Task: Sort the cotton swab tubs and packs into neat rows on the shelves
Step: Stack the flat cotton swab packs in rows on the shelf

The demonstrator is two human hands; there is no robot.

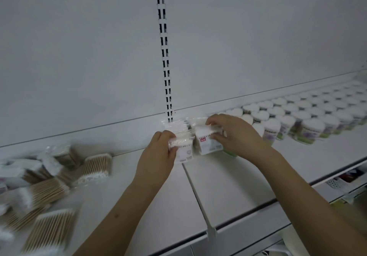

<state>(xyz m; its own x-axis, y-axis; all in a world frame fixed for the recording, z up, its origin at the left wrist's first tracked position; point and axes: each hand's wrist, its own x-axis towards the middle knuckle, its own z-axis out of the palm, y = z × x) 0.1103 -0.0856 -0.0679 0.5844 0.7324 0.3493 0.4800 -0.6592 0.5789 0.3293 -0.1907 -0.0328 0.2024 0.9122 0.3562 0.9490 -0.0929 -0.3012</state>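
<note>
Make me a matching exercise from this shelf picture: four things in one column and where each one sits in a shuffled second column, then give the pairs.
Things
1. heart-lidded tubs
2. wooden-stick swab packs
3. left hand
4. right hand

Places
A. gripping the right-hand pack at the shelf's middle
B. loose heap at the shelf's left end
C. gripping the left-hand pack at the shelf's middle
D. neat rows along the shelf's right side

Pairs: 1-D, 2-B, 3-C, 4-A
</note>
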